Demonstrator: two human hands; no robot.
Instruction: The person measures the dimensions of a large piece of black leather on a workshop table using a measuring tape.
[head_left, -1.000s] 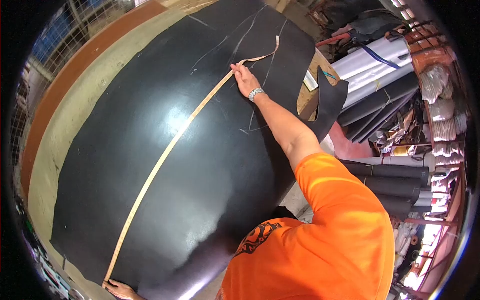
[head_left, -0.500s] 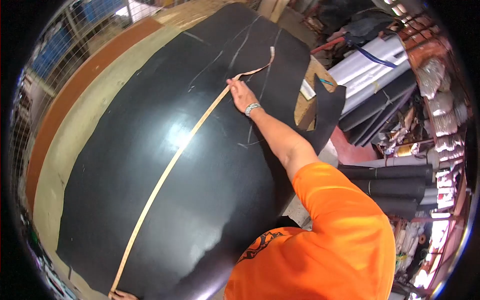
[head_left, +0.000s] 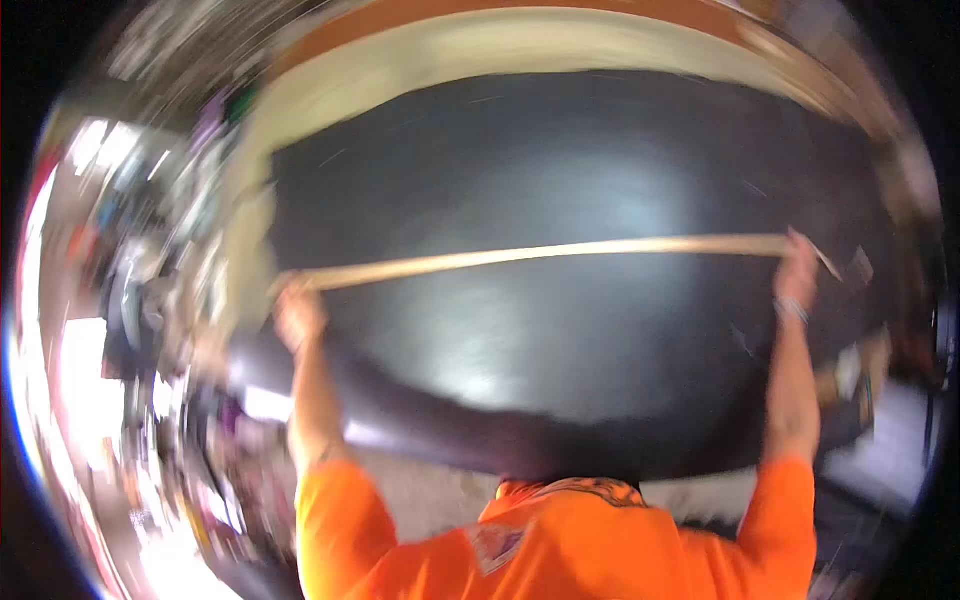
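A long yellowish measuring tape [head_left: 540,252] runs almost straight across a large, shiny black sheet [head_left: 560,330] with the look of leather. At the sheet's left edge, my left hand [head_left: 300,308] is closed on one end of the tape. Toward the right side my right hand [head_left: 797,275], with a band at its wrist, pinches the tape between its fingers. A short loose tail of tape sticks out past that hand. Motion blur softens the fingers of both hands. Thin pale marks show on the sheet's surface.
Beyond the sheet lies a pale tabletop strip [head_left: 480,62] with a brown border [head_left: 520,20]. The sheet's near edge curves down toward my body. Blurred clutter stands at the left, and a light grey roll [head_left: 885,450] lies at the lower right.
My view has turned, so the tape now runs sideways rather than diagonally. My left hand has come fully into view. Both hands remain at the tape, its loose tail still beyond the right hand.
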